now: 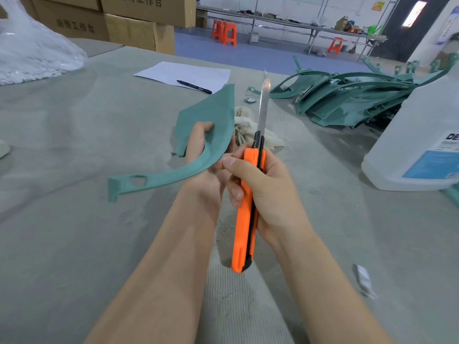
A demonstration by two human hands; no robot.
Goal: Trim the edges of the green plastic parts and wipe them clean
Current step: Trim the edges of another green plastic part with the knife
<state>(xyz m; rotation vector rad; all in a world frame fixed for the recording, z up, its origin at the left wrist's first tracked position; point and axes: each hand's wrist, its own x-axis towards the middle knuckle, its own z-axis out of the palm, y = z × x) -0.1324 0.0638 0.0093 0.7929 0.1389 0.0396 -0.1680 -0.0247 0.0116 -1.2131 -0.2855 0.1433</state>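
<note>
My left hand (202, 155) grips a green plastic part (211, 120), a flat leaf-shaped panel with a long curved arm that ends in a bracket at the lower left. My right hand (260, 187) grips an orange utility knife (244, 214) upright, its long blade (263, 105) extended and pointing away from me, just right of the part's edge. A crumpled cream cloth (248, 130) lies on the table behind both hands. A pile of more green parts (352, 98) lies at the right rear.
A large translucent jug with a blue label (422, 135) stands at the right. White paper (188, 73) with a black pen (193, 86) lies further back. A clear plastic bag (32, 45) and cardboard boxes (129, 18) are at the rear left. A small paper scrap (363, 279) lies near right.
</note>
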